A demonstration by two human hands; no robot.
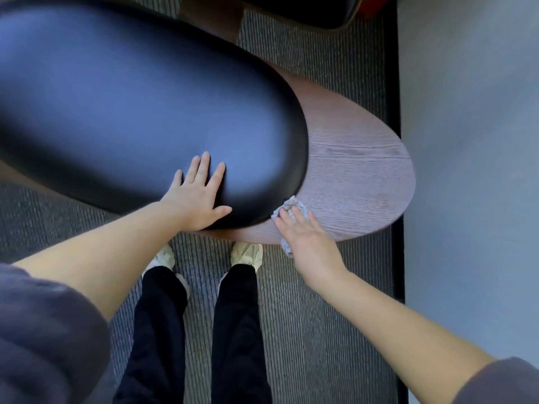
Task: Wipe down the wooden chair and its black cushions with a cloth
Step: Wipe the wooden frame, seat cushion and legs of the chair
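Observation:
A long black cushion (131, 106) with rounded ends lies on the chair's wooden base (358, 176), whose bare rounded end sticks out to the right. My left hand (198, 196) rests flat on the cushion's near right end, fingers spread, holding nothing. My right hand (309, 240) presses a small grey cloth (287, 208) onto the wood at its near edge, right beside the cushion. The cloth shows past my fingertips and below my palm; the rest is hidden under the hand.
A second black cushion (306, 10) shows at the top edge. Striped grey carpet (306, 316) covers the floor, with a black border strip (392, 53) and a smooth grey floor (466, 141) to the right. My legs and pale shoes (248, 253) stand just before the chair.

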